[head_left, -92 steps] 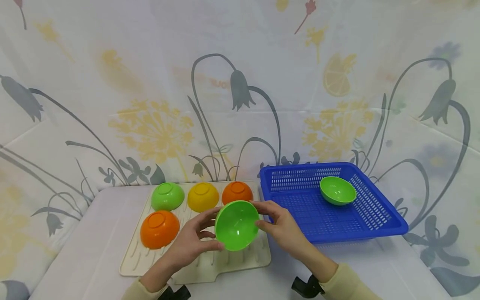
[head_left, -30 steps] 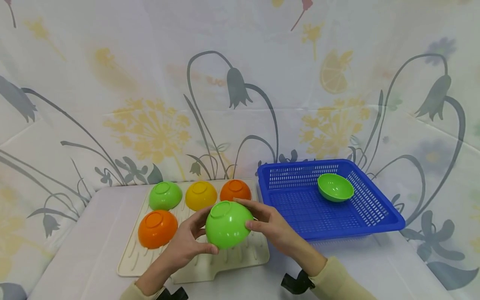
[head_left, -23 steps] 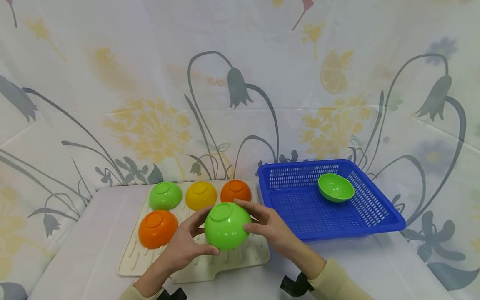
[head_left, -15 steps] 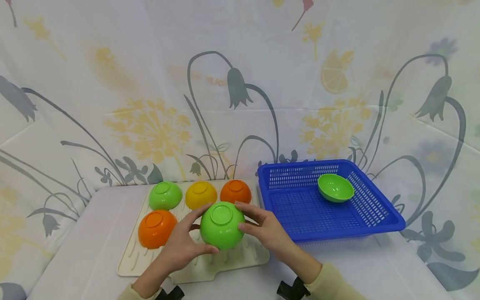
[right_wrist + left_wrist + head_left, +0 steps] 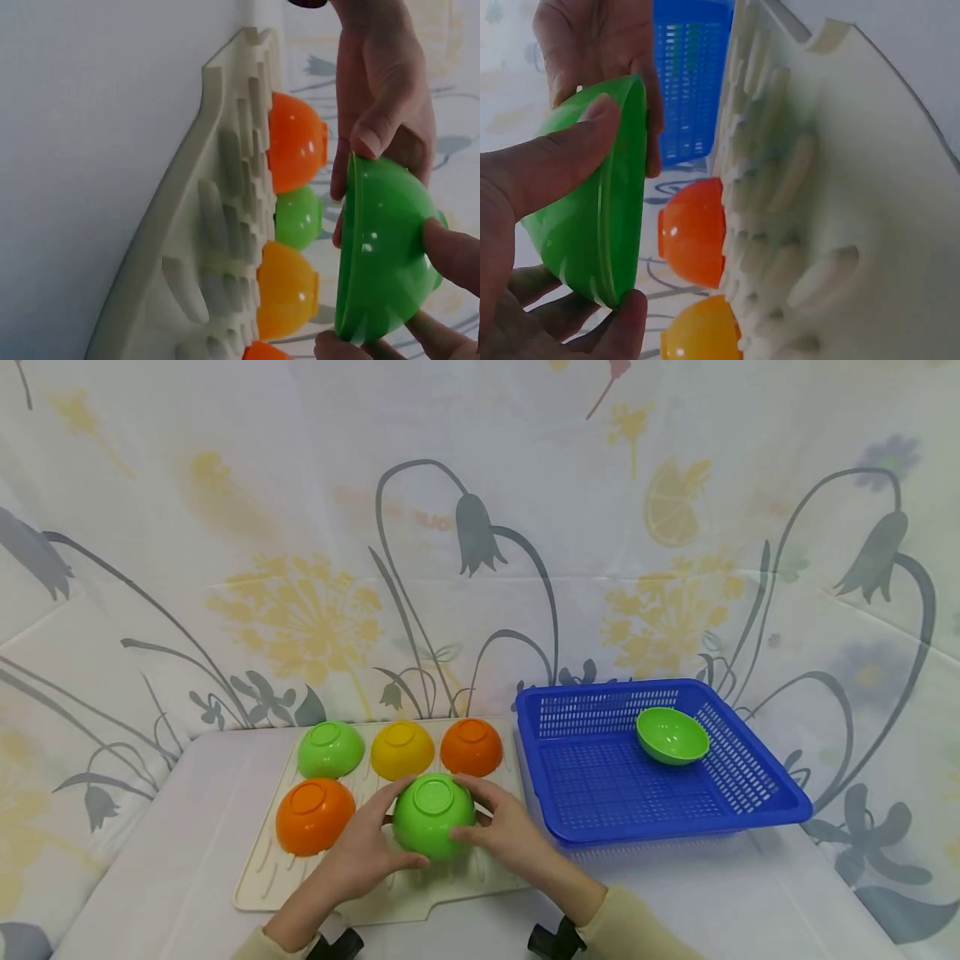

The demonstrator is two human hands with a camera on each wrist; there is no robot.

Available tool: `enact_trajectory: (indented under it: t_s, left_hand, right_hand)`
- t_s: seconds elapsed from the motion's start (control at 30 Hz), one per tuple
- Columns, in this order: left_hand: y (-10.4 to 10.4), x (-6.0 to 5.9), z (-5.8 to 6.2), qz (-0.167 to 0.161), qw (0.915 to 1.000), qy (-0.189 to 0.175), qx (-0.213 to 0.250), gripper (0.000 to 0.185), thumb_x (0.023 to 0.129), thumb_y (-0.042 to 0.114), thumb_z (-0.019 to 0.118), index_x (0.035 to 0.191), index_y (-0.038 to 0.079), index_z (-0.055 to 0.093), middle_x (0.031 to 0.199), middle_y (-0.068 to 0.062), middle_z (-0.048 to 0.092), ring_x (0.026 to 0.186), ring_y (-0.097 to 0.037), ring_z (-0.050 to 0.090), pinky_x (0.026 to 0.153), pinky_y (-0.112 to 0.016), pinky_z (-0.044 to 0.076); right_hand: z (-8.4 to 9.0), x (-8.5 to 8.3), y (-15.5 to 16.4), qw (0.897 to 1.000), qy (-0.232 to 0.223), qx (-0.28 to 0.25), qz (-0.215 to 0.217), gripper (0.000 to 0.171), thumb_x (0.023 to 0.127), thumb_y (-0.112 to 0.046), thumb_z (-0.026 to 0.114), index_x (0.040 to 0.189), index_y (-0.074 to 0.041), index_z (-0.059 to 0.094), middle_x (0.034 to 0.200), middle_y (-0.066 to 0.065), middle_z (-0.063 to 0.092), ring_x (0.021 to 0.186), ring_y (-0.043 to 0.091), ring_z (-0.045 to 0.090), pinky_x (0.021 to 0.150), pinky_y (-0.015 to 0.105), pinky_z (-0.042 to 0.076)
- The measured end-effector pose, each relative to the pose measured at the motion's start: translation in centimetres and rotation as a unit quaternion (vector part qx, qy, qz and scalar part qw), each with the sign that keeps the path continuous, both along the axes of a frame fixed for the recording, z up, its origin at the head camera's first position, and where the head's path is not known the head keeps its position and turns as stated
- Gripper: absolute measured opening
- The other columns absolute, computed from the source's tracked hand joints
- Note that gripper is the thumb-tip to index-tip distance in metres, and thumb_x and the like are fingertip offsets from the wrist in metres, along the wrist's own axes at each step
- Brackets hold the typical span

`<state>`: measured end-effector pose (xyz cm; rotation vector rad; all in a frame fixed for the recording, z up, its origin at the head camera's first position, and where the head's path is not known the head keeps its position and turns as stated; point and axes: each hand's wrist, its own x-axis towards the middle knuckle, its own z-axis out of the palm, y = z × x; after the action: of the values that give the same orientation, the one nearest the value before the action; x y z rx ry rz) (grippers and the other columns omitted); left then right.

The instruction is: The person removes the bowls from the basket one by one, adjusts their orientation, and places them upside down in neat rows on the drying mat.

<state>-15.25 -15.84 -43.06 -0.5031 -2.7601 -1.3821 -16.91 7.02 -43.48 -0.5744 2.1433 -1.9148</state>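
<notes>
A green bowl (image 5: 433, 817) is turned upside down just above the front middle of a cream drying mat (image 5: 258, 878). Both hands hold it by the rim: my left hand (image 5: 401, 828) from the left, my right hand (image 5: 469, 815) from the right. In the left wrist view my thumb (image 5: 551, 169) presses the green bowl (image 5: 592, 240), and a gap shows between rim and mat (image 5: 870, 195). The right wrist view shows the same green bowl (image 5: 382, 255) held off the mat (image 5: 210, 247).
Other upside-down bowls stand on the mat: orange (image 5: 315, 816) at front left, then green (image 5: 331, 749), yellow (image 5: 402, 749) and orange (image 5: 471, 747) along the back. A blue basket (image 5: 675, 823) on the right holds an upright green bowl (image 5: 672, 736). A flowered cloth hangs behind.
The green bowl was held with its opening facing me, then turned upside down. Both hands have since carried it down and left toward the mat.
</notes>
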Motion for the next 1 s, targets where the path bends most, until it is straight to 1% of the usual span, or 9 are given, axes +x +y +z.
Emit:
enact_trajectory:
  t_s: [0.1, 0.23, 0.4, 0.47, 0.53, 0.67, 0.73, 0.87, 1.0]
  left_hand:
    - [-0.2, -0.3, -0.5, 0.009, 0.9998, -0.009, -0.017, 0.104, 0.062, 0.012, 0.096, 0.15, 0.008, 0.041, 0.144, -0.006, 0.05, 0.124, -0.027, 0.052, 0.098, -0.045, 0.049]
    - [-0.6, -0.9, -1.0, 0.016, 0.9988, -0.018, -0.043, 0.103, 0.064, 0.013, 0.095, 0.149, 0.003, 0.039, 0.143, -0.013, 0.049, 0.123, -0.03, 0.052, 0.1, -0.05, 0.046]
    - [-1.2, -1.5, -1.4, 0.036, 0.997, -0.052, -0.045, 0.101, 0.067, 0.013, 0.093, 0.149, -0.002, 0.036, 0.142, -0.018, 0.048, 0.123, -0.035, 0.051, 0.103, -0.058, 0.042]
    - [-1.4, -1.7, -1.5, 0.046, 0.9955, -0.068, -0.046, 0.1, 0.068, 0.015, 0.092, 0.149, -0.001, 0.036, 0.142, -0.018, 0.048, 0.121, -0.035, 0.052, 0.102, -0.058, 0.043]
    - [-1.5, -1.9, -1.5, 0.054, 0.9942, -0.076, -0.054, 0.1, 0.07, 0.018, 0.092, 0.15, -0.001, 0.035, 0.143, -0.019, 0.047, 0.121, -0.035, 0.052, 0.101, -0.058, 0.043]
    - [-1.8, -2.2, -1.7, 0.066, 0.9937, -0.069, -0.058, 0.095, 0.075, 0.027, 0.089, 0.149, -0.001, 0.037, 0.144, -0.021, 0.045, 0.121, -0.036, 0.052, 0.1, -0.057, 0.045]
    - [-1.9, -2.4, -1.8, 0.069, 0.9941, -0.061, -0.057, 0.091, 0.078, 0.028, 0.087, 0.148, -0.001, 0.038, 0.145, -0.022, 0.045, 0.122, -0.037, 0.051, 0.1, -0.057, 0.045]
    - [-2.1, -2.8, -1.8, 0.073, 0.9943, -0.054, -0.056, 0.086, 0.08, 0.027, 0.085, 0.148, 0.0, 0.039, 0.146, -0.023, 0.044, 0.124, -0.038, 0.05, 0.101, -0.058, 0.044]
    - [-2.3, -2.9, -1.7, 0.079, 0.9935, -0.064, -0.052, 0.085, 0.081, 0.026, 0.084, 0.148, 0.001, 0.039, 0.148, -0.023, 0.043, 0.126, -0.039, 0.048, 0.102, -0.059, 0.042]
  right_hand:
    - [-0.3, -0.4, -0.6, 1.0, 0.007, 0.029, 0.002, 0.073, 0.084, -0.003, 0.078, 0.148, -0.002, 0.043, 0.152, 0.017, 0.04, 0.142, 0.037, 0.033, 0.112, 0.052, 0.031]
    - [-0.7, -1.0, -1.8, 0.998, 0.005, 0.07, -0.009, 0.073, 0.083, -0.002, 0.079, 0.148, -0.006, 0.045, 0.15, 0.014, 0.044, 0.139, 0.035, 0.039, 0.112, 0.053, 0.033]
    - [-1.5, -1.9, -3.5, 0.996, -0.01, 0.088, -0.022, 0.072, 0.082, -0.003, 0.079, 0.147, -0.009, 0.048, 0.148, 0.011, 0.048, 0.137, 0.034, 0.043, 0.112, 0.053, 0.034]
    - [-1.9, -2.2, -4.1, 0.995, -0.018, 0.093, -0.027, 0.072, 0.083, -0.003, 0.079, 0.147, -0.01, 0.049, 0.148, 0.01, 0.048, 0.136, 0.034, 0.044, 0.112, 0.052, 0.034]
    - [-2.2, -2.3, -4.6, 0.994, -0.022, 0.1, -0.034, 0.072, 0.082, -0.003, 0.079, 0.147, -0.01, 0.049, 0.147, 0.01, 0.049, 0.135, 0.033, 0.045, 0.111, 0.051, 0.035]
    - [-2.6, -2.5, -5.6, 0.991, -0.015, 0.118, -0.052, 0.07, 0.082, -0.003, 0.079, 0.146, -0.009, 0.051, 0.143, 0.01, 0.054, 0.126, 0.029, 0.053, 0.107, 0.048, 0.042]
    - [-2.5, -2.6, -6.0, 0.991, -0.014, 0.121, -0.059, 0.067, 0.083, -0.003, 0.078, 0.145, -0.008, 0.052, 0.142, 0.01, 0.055, 0.123, 0.027, 0.055, 0.105, 0.047, 0.044]
    - [-2.3, -2.8, -6.7, 0.99, -0.019, 0.124, -0.068, 0.065, 0.084, -0.002, 0.076, 0.144, -0.008, 0.053, 0.139, 0.009, 0.058, 0.121, 0.024, 0.057, 0.103, 0.046, 0.046]
    - [-2.1, -3.0, -7.1, 0.99, -0.028, 0.123, -0.07, 0.063, 0.084, -0.001, 0.077, 0.143, -0.008, 0.055, 0.137, 0.009, 0.059, 0.121, 0.025, 0.057, 0.104, 0.046, 0.046]
